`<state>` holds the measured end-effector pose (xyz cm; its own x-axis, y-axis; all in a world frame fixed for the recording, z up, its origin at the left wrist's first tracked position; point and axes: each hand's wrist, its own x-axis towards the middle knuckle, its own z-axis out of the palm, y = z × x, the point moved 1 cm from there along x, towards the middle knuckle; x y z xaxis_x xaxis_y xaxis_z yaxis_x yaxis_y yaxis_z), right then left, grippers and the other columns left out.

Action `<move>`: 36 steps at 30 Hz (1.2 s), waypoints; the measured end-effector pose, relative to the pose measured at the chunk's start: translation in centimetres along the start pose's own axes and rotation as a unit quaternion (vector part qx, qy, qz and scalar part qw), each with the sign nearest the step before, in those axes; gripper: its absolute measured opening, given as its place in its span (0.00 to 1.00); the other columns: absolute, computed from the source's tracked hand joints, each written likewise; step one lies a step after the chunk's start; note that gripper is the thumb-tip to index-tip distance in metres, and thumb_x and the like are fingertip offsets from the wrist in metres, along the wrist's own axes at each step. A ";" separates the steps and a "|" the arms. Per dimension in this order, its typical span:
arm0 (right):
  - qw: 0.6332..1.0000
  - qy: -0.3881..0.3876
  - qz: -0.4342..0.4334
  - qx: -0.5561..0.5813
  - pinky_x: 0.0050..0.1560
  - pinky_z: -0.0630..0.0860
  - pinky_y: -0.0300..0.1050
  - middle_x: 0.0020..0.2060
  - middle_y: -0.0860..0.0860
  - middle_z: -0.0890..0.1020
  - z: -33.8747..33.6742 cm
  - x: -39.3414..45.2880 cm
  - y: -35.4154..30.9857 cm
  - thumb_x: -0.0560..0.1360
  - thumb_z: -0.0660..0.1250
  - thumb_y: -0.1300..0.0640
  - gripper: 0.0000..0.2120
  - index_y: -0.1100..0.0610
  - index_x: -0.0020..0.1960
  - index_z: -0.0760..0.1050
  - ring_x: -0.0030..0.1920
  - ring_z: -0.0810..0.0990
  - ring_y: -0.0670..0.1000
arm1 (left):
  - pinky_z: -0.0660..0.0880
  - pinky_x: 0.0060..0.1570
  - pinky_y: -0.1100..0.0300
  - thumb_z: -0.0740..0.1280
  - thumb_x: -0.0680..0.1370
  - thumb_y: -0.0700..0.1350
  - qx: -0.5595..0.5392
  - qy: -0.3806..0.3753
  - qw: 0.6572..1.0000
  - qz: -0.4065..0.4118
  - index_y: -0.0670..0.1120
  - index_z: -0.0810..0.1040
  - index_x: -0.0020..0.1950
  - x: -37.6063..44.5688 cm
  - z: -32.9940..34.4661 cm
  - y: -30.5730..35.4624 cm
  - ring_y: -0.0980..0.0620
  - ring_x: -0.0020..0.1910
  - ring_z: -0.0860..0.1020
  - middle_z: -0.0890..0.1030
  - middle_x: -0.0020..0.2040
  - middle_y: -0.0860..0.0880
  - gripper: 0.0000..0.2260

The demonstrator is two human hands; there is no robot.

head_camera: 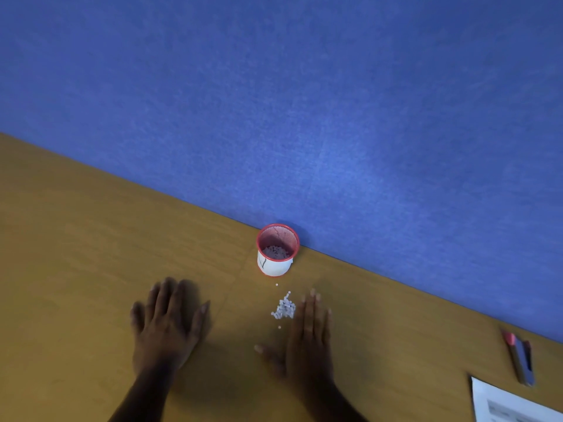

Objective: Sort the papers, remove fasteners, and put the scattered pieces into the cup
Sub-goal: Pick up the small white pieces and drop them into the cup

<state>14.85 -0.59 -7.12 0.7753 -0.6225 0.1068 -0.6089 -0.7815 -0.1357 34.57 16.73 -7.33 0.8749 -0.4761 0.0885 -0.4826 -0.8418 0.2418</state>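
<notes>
Blue felt-like partition wall [304, 102] fills the far side, soft texture, brighter patch of light around its middle-right. Wooden table [76, 254] with orange-brown top runs right up against it; the join slants from upper left down to right. Near left of table darker, shadowed.

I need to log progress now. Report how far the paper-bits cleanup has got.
Done: the red mesh cup by the blue wall already holds white pieces. In hand: the right hand, flat on the table, sits beside a small pile of pieces; the left hand lies flat, empty. Left: that pile and a few strays; a paper remains at the lower right.
</notes>
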 end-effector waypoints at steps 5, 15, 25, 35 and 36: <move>0.996 -0.015 0.086 -0.035 0.71 0.61 0.72 0.73 0.71 0.65 0.6 -3.5 4.0 0.67 0.55 0.20 0.59 0.74 0.71 0.67 0.74 0.65 0.69 | 0.57 0.73 0.38 0.52 0.74 0.68 -0.001 -0.002 1.000 0.002 0.48 0.69 0.74 0.0 0.1 -0.1 0.43 0.76 0.63 0.68 0.76 0.45 0.35; 0.993 -0.058 0.104 -0.014 0.70 0.56 0.75 0.75 0.67 0.65 0.6 -1.5 2.3 0.65 0.50 0.17 0.63 0.72 0.73 0.65 0.76 0.59 0.66 | 0.56 0.73 0.38 0.53 0.74 0.68 -0.010 0.001 1.000 0.000 0.48 0.69 0.73 -0.1 0.0 0.0 0.43 0.76 0.63 0.68 0.76 0.45 0.35; 0.998 -0.059 0.027 -0.021 0.68 0.57 0.79 0.74 0.67 0.66 0.6 2.1 -0.1 0.67 0.49 0.18 0.60 0.70 0.71 0.69 0.75 0.63 0.68 | 0.56 0.73 0.38 0.53 0.74 0.68 -0.012 0.002 1.000 0.002 0.47 0.70 0.73 0.0 0.1 -0.1 0.42 0.76 0.63 0.69 0.76 0.45 0.35; 0.988 0.041 -0.141 0.057 0.61 0.79 0.55 0.63 0.60 0.81 0.2 4.2 1.0 0.75 0.68 0.43 0.29 0.64 0.65 0.77 0.65 0.78 0.59 | 0.56 0.73 0.38 0.50 0.74 0.69 -0.008 -0.007 1.000 -0.001 0.48 0.68 0.74 0.0 0.0 0.0 0.43 0.77 0.62 0.67 0.76 0.45 0.36; 0.986 0.039 -0.155 0.052 0.61 0.80 0.53 0.62 0.59 0.81 0.2 4.7 0.8 0.76 0.67 0.44 0.27 0.63 0.65 0.78 0.64 0.80 0.58 | 0.55 0.73 0.38 0.50 0.74 0.69 -0.008 -0.007 1.000 -0.002 0.48 0.68 0.74 0.0 0.0 0.0 0.43 0.77 0.62 0.67 0.77 0.45 0.36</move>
<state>18.03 -4.08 -6.88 0.9037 -0.3580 0.2347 -0.3205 -0.9293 -0.1835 34.58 16.78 -7.32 0.8759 -0.4769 0.0731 -0.4786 -0.8397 0.2566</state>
